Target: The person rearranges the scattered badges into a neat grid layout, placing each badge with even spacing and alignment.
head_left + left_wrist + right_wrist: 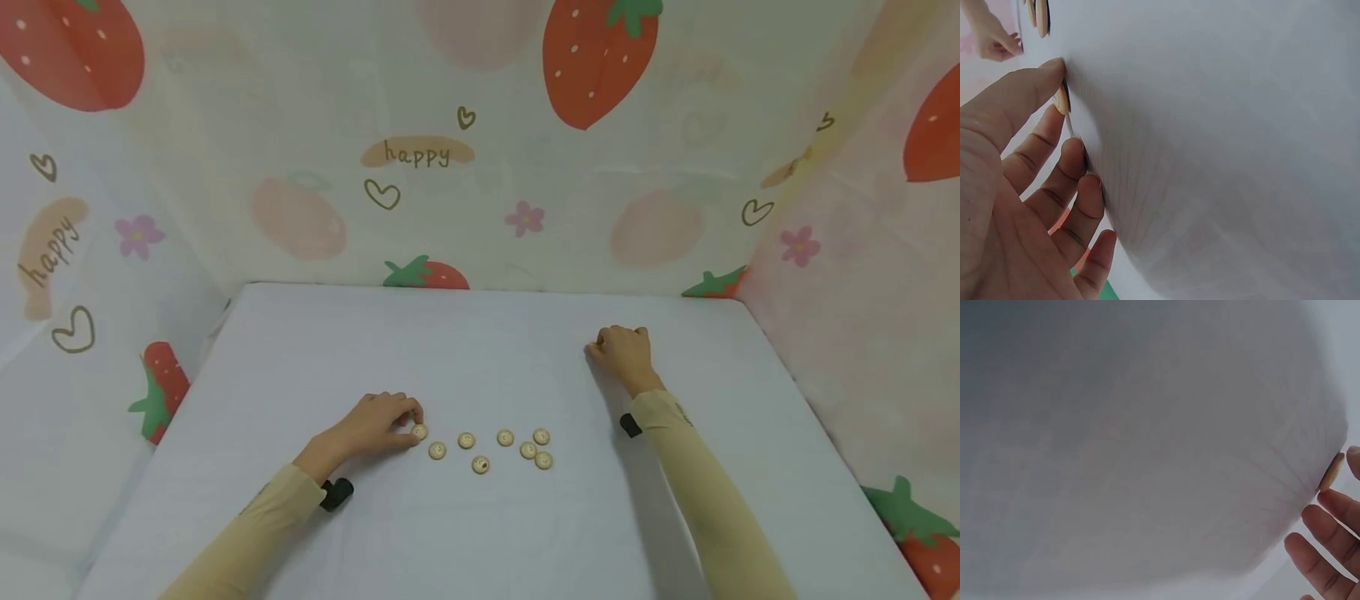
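Observation:
My left hand (369,427) pinches a round wooden button (420,432) between thumb and index finger, at the left end of a loose group. In the left wrist view this button (1061,99) stands edge-on between the two fingertips, close to the cloth, with the other fingers spread beside it. My right hand (625,357) is farther back on the right. There it holds another wooden button (1332,472) between thumb and index finger, low at the cloth. In the head view the hand hides that button.
More wooden buttons (467,440) lie scattered between the hands on the white-covered table (450,533). One button (481,465) shows a dark spot. Strawberry-print curtains (525,167) enclose the table's back and sides. Each wrist carries a small black device (337,494).

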Demonstrator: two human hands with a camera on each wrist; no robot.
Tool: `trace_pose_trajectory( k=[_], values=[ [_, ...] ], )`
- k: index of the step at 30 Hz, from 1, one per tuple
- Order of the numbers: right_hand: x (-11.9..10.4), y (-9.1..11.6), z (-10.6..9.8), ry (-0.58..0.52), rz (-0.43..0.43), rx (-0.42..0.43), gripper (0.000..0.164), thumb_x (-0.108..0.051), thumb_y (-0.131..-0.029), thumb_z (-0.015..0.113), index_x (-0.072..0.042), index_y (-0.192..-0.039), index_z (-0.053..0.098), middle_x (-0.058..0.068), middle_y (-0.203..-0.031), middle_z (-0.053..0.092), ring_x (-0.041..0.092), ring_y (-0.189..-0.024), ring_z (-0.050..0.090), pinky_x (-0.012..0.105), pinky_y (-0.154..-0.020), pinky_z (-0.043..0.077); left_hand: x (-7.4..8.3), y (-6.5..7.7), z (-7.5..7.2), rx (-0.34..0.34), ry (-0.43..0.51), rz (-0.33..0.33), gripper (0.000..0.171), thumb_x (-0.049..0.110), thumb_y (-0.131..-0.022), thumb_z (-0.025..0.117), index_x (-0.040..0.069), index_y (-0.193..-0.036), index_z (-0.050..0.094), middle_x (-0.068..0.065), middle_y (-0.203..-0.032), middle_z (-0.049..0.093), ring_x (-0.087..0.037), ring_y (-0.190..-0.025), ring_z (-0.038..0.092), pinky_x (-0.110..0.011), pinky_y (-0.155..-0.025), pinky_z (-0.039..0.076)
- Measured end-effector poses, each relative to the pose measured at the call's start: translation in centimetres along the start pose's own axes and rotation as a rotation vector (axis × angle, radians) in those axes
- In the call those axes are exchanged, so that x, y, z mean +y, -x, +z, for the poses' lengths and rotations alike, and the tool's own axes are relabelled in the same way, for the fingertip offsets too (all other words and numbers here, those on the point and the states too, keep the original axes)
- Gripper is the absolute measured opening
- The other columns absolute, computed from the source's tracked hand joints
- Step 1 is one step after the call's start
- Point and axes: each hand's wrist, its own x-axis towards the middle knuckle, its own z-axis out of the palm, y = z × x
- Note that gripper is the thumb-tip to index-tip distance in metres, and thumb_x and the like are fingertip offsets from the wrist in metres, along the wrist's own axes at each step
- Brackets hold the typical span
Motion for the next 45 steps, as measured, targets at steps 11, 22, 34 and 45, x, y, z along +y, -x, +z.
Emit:
trace_pose_trajectory(
  k=[11, 22, 34, 45],
  values=[
    [0.9, 0.5, -0.4, -0.091, -0.021, -0.04, 0.027, -0.025, -0.091, 0.057, -0.003, -0.106, 0.064, 0.009, -0.083, 0.067, 0.025, -0.077, 0.06, 0.055, -0.093, 0.032, -0.1, -0.1, 0.0, -0.012, 0.005, 0.002, 0.02, 0.033, -0.083, 0.068, 0.022, -0.097, 0.059, 0.008, -0.083, 0.051, -0.01, -0.079, 0.044, -0.044, -0.082, 0.037],
    [1.3, 0.8, -0.5, -0.089, -0.052, -0.06, 0.03, -0.022, -0.09, 0.058, -0.01, -0.117, 0.061, 0.007, -0.087, 0.065, 0.024, -0.081, 0.06, 0.055, -0.094, 0.031, 0.2, -0.1, 0.0, -0.007, 0.002, 0.013, 0.021, 0.033, -0.082, 0.068, 0.021, -0.097, 0.06, 0.008, -0.082, 0.051, -0.01, -0.079, 0.044, -0.044, -0.08, 0.037],
    [1.1, 0.8, -0.1, -0.086, -0.076, -0.019, 0.022, -0.022, -0.09, 0.058, -0.008, -0.106, 0.066, 0.005, -0.078, 0.06, 0.022, -0.073, 0.056, 0.056, -0.092, 0.032, 0.3, 0.0, -0.2, -0.025, 0.006, 0.0, 0.02, 0.032, -0.082, 0.068, 0.021, -0.096, 0.059, 0.006, -0.082, 0.051, -0.01, -0.078, 0.043, -0.045, -0.082, 0.036],
    [1.2, 0.9, -0.2, -0.092, -0.072, -0.037, 0.029, -0.024, -0.09, 0.057, -0.006, -0.113, 0.062, 0.008, -0.085, 0.062, 0.025, -0.081, 0.059, 0.057, -0.094, 0.031, -0.2, -0.2, 0.2, -0.01, 0.004, 0.021, 0.022, 0.035, -0.082, 0.069, 0.021, -0.097, 0.06, 0.007, -0.082, 0.052, -0.01, -0.079, 0.045, -0.041, -0.079, 0.037]
  ],
)
